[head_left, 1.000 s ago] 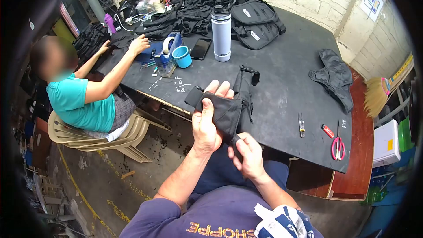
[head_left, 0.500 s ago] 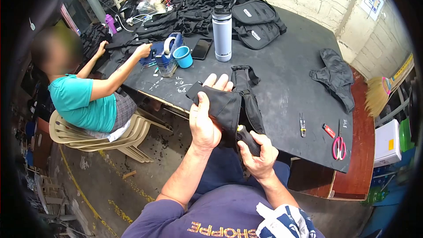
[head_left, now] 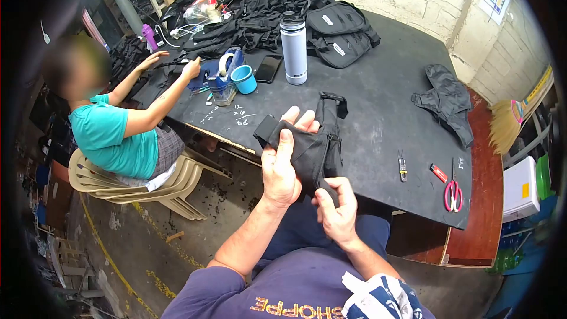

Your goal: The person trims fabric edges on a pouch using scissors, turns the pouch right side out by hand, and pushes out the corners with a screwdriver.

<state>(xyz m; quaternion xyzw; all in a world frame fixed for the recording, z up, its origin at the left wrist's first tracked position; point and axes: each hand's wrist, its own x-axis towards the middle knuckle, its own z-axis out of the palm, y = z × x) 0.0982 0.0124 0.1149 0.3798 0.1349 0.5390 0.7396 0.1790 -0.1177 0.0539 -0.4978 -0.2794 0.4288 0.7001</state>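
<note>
A black fabric bag (head_left: 308, 152) with straps hangs over the near edge of the dark table. My left hand (head_left: 282, 168) grips its left side, thumb on the near face and fingertips showing beyond it. At the bag's lower right, my right hand (head_left: 338, 210) is closed round a dark handle-like object (head_left: 326, 196), mostly hidden by the fingers and bag. One black strap (head_left: 332, 103) with a buckle extends from the bag onto the table.
A seated person (head_left: 118, 124) at left handles black straps. On the table (head_left: 378, 106) stand a bottle (head_left: 294, 50), a blue cup (head_left: 244, 79) and a tape dispenser (head_left: 224, 82). Black bags (head_left: 339, 32) lie behind; scissors (head_left: 453, 195), a cutter (head_left: 402, 166) and a black piece (head_left: 446, 103) lie right.
My right hand has moved slightly left and tilted, and the handle now shows less. The bag has turned a little in my left hand. The seated person's farther hand has opened and moved right.
</note>
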